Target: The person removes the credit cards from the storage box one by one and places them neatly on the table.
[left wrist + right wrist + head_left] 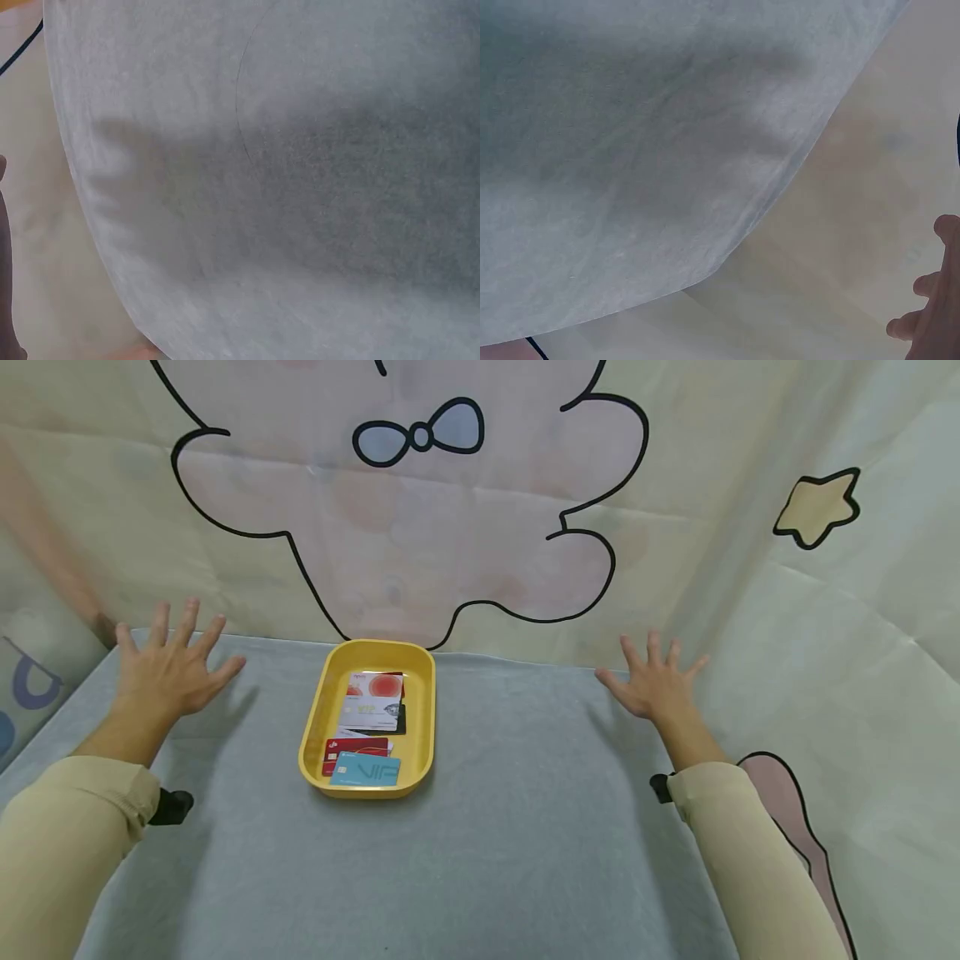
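Both hands are held above the cloth with fingers spread, holding nothing. In the head view the left hand [167, 672] is on the left, and the right hand [656, 685] is toward the far right. Between them, nearer the left hand, stands a yellow tray [426, 710] with several cards in it. A white card with red circles [367, 702] overlaps a black card [401, 720]. Below those, a light blue VIP card [365, 770] partly covers a red card [356, 747]. Only a sliver of the left hand shows in the left wrist view; fingertips [906, 326] appear in the right wrist view.
A grey-blue cloth [525, 827] covers the table. Behind it hangs a pale curtain [697, 460] with cartoon drawings, including a yellow star [817, 510]. More of this fabric stands along the right side. Dark straps sit at both wrists.
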A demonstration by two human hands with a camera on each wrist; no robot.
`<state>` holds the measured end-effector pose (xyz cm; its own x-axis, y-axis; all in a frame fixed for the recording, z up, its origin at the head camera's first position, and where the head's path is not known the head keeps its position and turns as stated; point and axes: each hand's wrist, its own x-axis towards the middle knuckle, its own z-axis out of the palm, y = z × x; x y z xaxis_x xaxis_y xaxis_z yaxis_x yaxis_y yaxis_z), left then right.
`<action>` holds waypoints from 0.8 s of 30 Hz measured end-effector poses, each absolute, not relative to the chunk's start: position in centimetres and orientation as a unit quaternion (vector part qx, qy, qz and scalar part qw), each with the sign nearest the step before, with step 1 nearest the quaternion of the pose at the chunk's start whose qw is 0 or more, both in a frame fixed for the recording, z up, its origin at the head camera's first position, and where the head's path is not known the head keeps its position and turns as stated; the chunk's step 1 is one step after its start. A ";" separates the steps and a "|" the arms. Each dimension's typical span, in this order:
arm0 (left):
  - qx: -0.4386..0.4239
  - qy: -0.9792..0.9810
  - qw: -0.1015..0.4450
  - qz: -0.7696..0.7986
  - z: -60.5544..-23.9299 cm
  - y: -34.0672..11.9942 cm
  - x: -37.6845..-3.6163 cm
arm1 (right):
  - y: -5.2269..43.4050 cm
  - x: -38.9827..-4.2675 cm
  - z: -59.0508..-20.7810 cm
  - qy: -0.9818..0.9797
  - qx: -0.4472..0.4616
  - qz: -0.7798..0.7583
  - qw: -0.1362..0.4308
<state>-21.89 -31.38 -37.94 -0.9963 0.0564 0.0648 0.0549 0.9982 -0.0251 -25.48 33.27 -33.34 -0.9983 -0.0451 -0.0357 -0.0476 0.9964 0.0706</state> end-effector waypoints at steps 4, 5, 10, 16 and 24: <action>-0.034 -0.999 0.030 0.018 -37.8 -30.8 -22.0 | 32.8 -25.6 -33.4 0.999 -0.028 0.042 0.007; -0.038 -0.999 0.030 0.018 -37.8 -30.6 -22.1 | 32.6 -25.7 -33.5 0.999 -0.029 0.039 0.006; -0.061 -0.997 0.040 0.009 -37.4 -28.6 -22.6 | 31.2 -26.2 -33.7 0.999 -0.039 0.033 0.005; -0.097 -0.994 0.048 0.003 -37.2 -25.4 -22.9 | 28.8 -26.3 -33.4 0.998 -0.057 0.026 0.013; -0.164 -0.985 0.049 0.017 -37.8 -21.9 -22.7 | 24.5 -26.4 -33.3 0.992 -0.119 0.047 0.004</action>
